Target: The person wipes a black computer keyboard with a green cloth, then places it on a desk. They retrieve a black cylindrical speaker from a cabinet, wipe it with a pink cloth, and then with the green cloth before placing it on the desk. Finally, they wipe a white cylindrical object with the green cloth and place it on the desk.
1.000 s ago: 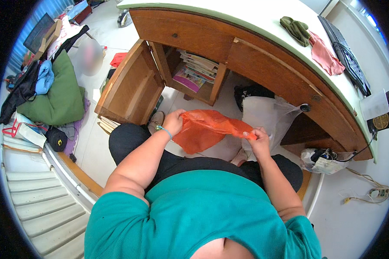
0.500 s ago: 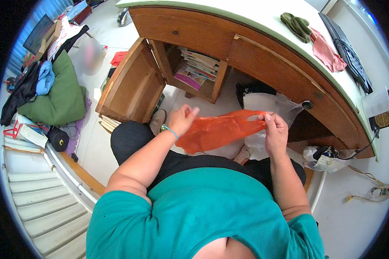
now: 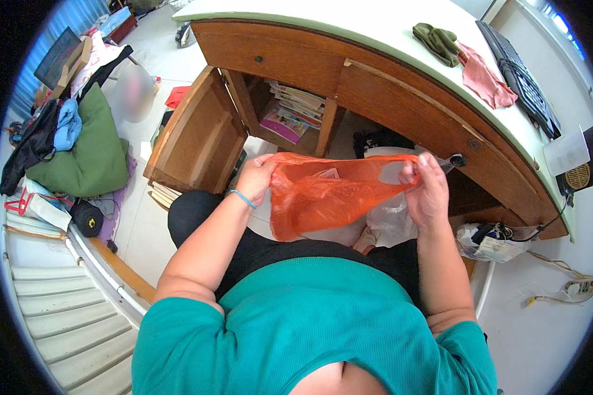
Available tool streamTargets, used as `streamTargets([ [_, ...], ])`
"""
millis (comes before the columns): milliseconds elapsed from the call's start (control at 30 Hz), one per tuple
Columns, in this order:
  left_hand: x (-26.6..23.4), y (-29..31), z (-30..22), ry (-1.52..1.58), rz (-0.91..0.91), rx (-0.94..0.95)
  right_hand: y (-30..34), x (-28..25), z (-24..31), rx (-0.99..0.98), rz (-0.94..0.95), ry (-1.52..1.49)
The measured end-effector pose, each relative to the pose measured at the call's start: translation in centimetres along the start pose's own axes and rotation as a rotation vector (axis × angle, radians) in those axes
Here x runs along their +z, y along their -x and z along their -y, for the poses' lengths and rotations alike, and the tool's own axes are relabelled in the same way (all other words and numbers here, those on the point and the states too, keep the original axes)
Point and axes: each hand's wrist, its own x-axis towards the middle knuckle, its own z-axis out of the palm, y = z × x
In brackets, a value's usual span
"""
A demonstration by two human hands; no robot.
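Note:
An orange plastic bag (image 3: 329,204) is stretched between my two hands above my lap. My left hand (image 3: 255,179) grips its upper left corner. At the other end, my right hand (image 3: 428,189) is closed on the bag's handle, with a handle hole showing beside the fingers. The bag looks thin and see-through, and a small pale patch shows on its upper part. Behind it, a clear plastic bag (image 3: 392,220) hangs partly hidden below the desk.
Ahead stands a wooden desk (image 3: 270,59) with its left cabinet door (image 3: 197,131) swung open, showing stacked papers and magazines (image 3: 293,108). Cloths and a keyboard (image 3: 517,79) lie on top. A green cushion (image 3: 85,148) is at left, a radiator (image 3: 72,309) lower left, a power strip (image 3: 581,288) right.
My left hand has taken hold of the orange bag's left corner and moved slightly left. The bag is now spread wider and its left side is raised.

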Motion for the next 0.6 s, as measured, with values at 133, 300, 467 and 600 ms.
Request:
streamTargets([
  [133, -1.7, 1.9, -0.8, -0.309, 0.149, -0.139, 1.1, -3.2, -0.9, 0.052, -0.039, 0.133],
  [300, -3.2, 1.4, 2.2, -0.703, 0.087, 0.003, 1.1, -3.8, -4.9, 0.087, -0.134, 0.332],
  [467, -3.5, 1.0, 1.8, -1.042, -0.042, 0.461, 0.4, -2.6, -5.6, 0.089, -0.11, 0.407],
  [600, -3.8, 0.4, 2.0, -0.788, 0.007, 0.069, 0.5, -2.3, -5.5, 0.096, -0.124, 0.518],
])
